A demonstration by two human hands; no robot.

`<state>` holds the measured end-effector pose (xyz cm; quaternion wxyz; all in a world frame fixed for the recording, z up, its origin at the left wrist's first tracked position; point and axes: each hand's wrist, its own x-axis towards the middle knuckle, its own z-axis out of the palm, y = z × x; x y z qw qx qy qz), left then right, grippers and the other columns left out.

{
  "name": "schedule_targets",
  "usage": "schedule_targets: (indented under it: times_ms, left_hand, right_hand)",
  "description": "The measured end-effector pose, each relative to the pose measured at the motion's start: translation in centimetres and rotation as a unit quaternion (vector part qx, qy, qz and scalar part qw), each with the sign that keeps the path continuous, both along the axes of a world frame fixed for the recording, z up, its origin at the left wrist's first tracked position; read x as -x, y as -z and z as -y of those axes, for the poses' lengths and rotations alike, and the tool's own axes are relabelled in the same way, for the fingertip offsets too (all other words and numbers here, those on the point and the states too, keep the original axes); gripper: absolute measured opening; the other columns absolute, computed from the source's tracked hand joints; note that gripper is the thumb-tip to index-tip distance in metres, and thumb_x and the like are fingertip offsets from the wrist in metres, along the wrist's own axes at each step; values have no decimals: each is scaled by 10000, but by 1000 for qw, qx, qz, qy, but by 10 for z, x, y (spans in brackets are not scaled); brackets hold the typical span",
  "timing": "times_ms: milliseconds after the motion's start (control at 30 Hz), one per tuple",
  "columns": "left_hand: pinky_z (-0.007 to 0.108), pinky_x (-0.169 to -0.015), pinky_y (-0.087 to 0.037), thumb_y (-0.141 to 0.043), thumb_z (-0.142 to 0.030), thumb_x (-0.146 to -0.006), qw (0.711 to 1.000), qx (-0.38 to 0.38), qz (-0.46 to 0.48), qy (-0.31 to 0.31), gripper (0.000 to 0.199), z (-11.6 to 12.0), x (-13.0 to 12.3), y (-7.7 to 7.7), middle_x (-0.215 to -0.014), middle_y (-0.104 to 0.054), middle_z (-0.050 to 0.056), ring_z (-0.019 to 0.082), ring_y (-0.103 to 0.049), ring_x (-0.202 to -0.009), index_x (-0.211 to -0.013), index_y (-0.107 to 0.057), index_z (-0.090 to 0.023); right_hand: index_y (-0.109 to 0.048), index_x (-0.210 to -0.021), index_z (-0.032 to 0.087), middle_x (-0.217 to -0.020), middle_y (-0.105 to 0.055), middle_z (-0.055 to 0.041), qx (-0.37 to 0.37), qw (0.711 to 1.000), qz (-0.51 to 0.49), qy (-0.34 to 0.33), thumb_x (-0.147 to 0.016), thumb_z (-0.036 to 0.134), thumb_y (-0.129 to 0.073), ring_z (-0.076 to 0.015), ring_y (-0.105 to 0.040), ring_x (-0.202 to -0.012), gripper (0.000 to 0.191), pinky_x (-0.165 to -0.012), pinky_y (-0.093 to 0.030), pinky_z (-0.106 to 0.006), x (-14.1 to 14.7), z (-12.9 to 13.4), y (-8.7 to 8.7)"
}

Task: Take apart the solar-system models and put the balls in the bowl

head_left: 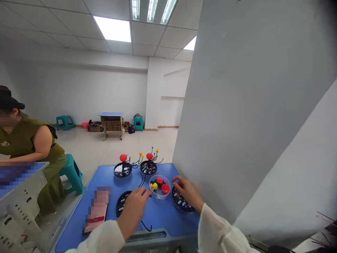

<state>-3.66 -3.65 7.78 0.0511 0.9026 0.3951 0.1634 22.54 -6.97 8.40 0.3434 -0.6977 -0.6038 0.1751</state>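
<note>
My left hand [137, 205] is closed in a pinch above a round black base [120, 203] with small printed pictures. A short dark tip, too small to name, shows at its fingertips. Over another round black base [182, 202] at the right, my right hand [188, 190] has its fingers bent together, a small dark bit at their tips. Between my hands stands a clear plastic bowl [159, 197] holding red half-shells and yellow, orange and blue balls. One thin black bent rod [146, 226] lies near the front edge; other rods [142, 181] lie behind my left hand.
Two planet models [123, 158] [149, 156] with red balls and thin arms stand at the back of the blue table [105, 175]. A pink blurred packet [98, 211] lies at the left. A grey wall [223, 140] borders the right side. A person [39, 140] sits at another desk.
</note>
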Motion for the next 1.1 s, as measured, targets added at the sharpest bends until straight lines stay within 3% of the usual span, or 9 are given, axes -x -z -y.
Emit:
schedule_targets:
  times_ms: [133,267,367,500,567,633,800,967,1100]
  left_hand:
    - [371,-877,-477,-440,-151,-951,999,25,-27,-26,264,-19,-81,8,-1025,-744,116,257,-664,-1029,-1116,-645,-165]
    - [394,-868,-477,-535,-156,-910,998,33,-7,-49,190,-35,-102,15,-944,-761,160,279,-692,-990,-1041,-670,-135]
    - [380,-841,-498,-548,-198,-916,997,43,35,-56,186,-31,-81,20,-946,-765,134,267,-710,-942,-1053,-671,-170]
    - [277,-850,-514,-310,-262,-1013,987,52,138,-61,336,-7,-18,43,-1099,-725,81,164,-688,-961,-1183,-598,-226]
    - [283,-783,-538,-312,-320,-1006,926,67,354,-111,339,6,11,64,-1039,-706,81,168,-678,-845,-1186,-574,-203]
    - [322,-789,-548,-375,-345,-971,877,71,441,-176,331,15,30,86,-1044,-668,90,190,-661,-851,-1206,-550,-192]
    - [435,-963,-487,-436,-262,-882,904,89,364,-203,449,6,38,118,-1280,-581,156,270,-564,-1159,-1310,-501,-145]
    - [445,-997,-447,-449,-265,-867,932,127,273,-201,406,-19,35,113,-1207,-666,129,284,-557,-1175,-1228,-599,-153]
    - [462,-946,-453,-484,-299,-856,936,145,256,-195,321,-31,33,113,-1079,-720,118,303,-603,-1075,-1063,-684,-158]
  right_hand:
    - [-653,-826,192,-594,-659,9,-3,998,61,17,-866,206,-460,-152,-603,-569,198,-583,-405,-238,25,-47,25]
    - [-686,-763,185,-722,-730,-36,0,996,93,18,-853,142,-476,-169,-658,-698,232,-645,-426,-243,29,-65,38]
    - [-721,-844,197,-868,-758,-55,1,994,112,15,-894,182,-456,-187,-680,-811,270,-705,-439,-263,26,-57,42]
    - [-724,-897,229,-951,-749,-55,9,991,131,-2,-906,301,-502,-212,-682,-827,233,-673,-433,-287,26,-30,48]
    - [-715,-893,250,-997,-740,-37,14,985,169,-26,-855,331,-597,-212,-685,-822,148,-649,-426,-283,30,-19,53]
    - [-703,-901,263,-1045,-729,-24,18,973,228,-41,-823,302,-644,-199,-689,-807,105,-627,-416,-272,33,-13,58]
    - [-677,-866,253,-965,-719,-18,20,938,347,-17,-886,201,-556,-164,-681,-713,134,-565,-373,-255,35,-16,61]
    - [-675,-869,225,-981,-707,-69,-23,907,419,-5,-885,92,-523,-190,-683,-761,202,-650,-415,-300,43,-18,55]
    - [-685,-936,241,-979,-714,-55,-113,899,406,-115,-931,118,-511,-197,-663,-890,213,-805,-440,-331,74,-27,55]
